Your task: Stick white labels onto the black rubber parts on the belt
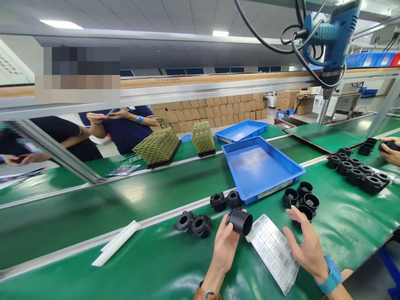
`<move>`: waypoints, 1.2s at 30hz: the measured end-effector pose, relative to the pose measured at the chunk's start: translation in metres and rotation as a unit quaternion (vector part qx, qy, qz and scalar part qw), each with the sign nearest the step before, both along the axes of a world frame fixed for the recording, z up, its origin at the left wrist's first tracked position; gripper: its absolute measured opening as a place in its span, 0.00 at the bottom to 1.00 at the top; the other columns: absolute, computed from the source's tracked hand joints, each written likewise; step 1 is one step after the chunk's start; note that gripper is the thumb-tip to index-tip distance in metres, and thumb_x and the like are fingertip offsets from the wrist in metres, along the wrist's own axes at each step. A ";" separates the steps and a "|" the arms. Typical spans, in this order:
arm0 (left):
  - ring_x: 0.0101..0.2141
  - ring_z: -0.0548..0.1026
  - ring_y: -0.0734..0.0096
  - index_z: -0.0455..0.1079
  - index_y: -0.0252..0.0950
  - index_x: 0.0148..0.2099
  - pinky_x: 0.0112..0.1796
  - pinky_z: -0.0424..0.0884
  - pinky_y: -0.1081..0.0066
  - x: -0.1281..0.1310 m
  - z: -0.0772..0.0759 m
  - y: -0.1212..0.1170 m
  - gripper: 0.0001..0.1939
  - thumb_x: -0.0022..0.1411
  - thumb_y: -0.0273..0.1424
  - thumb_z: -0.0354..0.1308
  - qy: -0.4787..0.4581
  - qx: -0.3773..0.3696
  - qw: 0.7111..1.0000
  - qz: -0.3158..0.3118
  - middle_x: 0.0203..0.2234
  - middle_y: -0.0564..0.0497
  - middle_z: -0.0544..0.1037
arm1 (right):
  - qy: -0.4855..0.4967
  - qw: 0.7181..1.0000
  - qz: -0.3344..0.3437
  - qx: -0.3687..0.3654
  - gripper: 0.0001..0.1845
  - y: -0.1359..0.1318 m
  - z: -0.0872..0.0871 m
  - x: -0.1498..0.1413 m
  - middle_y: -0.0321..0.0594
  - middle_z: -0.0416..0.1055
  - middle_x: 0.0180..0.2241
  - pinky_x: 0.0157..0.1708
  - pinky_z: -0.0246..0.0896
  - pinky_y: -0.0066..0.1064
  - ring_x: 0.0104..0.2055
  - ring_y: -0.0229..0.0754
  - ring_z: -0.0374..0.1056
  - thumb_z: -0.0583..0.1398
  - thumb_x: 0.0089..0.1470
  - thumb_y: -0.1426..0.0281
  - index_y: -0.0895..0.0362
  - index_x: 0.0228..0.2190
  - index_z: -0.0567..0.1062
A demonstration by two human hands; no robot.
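Observation:
My left hand (225,246) holds a black round plastic part (240,221) above the green mat, its open end turned to the right. My right hand (304,243) hovers open over a white sheet of small labels (275,254), fingers spread, close to a cluster of black cup-shaped parts (301,198). Two pairs of black flanged parts lie to the left, one pair (193,223) near my left hand and another pair (225,201) by the blue tray.
An empty blue tray (265,183) sits on the belt edge, another blue tray (240,131) behind it. A white plastic strip (115,243) lies left. Another person's hand (389,151) works by several black parts (359,168) at right. A blue power tool (333,35) hangs overhead. People stand across the line.

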State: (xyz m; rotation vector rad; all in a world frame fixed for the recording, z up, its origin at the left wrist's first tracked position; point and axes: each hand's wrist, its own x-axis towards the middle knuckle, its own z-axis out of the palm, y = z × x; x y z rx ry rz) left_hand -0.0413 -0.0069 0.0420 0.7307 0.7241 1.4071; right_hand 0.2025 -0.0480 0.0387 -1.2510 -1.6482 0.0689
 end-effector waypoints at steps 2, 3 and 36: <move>0.49 0.74 0.53 0.73 0.35 0.51 0.52 0.68 0.59 0.006 0.001 -0.007 0.21 0.58 0.40 0.64 -0.088 -0.031 0.994 -0.062 0.46 0.42 0.78 | 0.009 0.999 0.026 -0.016 0.33 -0.003 0.000 -0.009 0.49 0.71 0.54 0.50 0.73 0.48 0.53 0.52 0.71 0.58 0.63 0.69 0.53 0.66 0.55; 0.48 0.75 0.52 0.74 0.34 0.51 0.52 0.69 0.58 0.009 0.001 -0.011 0.21 0.58 0.39 0.63 -0.113 -0.045 0.989 -0.083 0.46 0.41 0.79 | 0.011 0.999 0.038 -0.020 0.33 -0.005 0.001 -0.014 0.49 0.71 0.54 0.50 0.73 0.46 0.53 0.52 0.72 0.58 0.63 0.69 0.53 0.66 0.56; 0.41 0.78 0.66 0.75 0.31 0.48 0.50 0.73 0.66 0.049 0.017 -0.037 0.16 0.69 0.38 0.57 -0.274 -0.225 0.922 -0.154 0.42 0.44 0.80 | 0.006 0.988 -0.016 0.151 0.29 -0.013 -0.012 -0.064 0.43 0.79 0.43 0.40 0.79 0.41 0.44 0.49 0.78 0.59 0.59 0.81 0.49 0.59 0.68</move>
